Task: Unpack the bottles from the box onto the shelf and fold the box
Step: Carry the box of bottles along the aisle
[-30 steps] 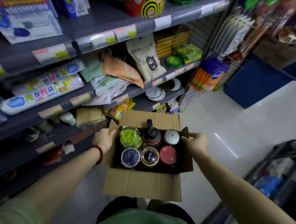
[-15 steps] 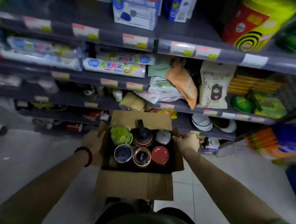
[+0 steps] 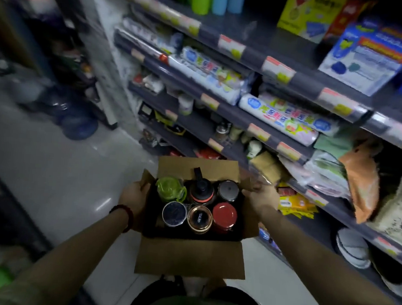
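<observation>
My view is dim and motion-blurred, worst on the shelves [image 3: 278, 123] at the bowed wide-angle edges, with ceiling glare streaking the floor [image 3: 54, 168].

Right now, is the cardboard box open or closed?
Open. The cardboard box has its flaps spread outward, showing six bottle tops inside, including the red-lidded bottle.

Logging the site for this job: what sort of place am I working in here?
Most likely a shop aisle: tiered shelves with price tags along their edges, stocked with packaged goods. The open cardboard box of bottles suggests restocking.
</observation>
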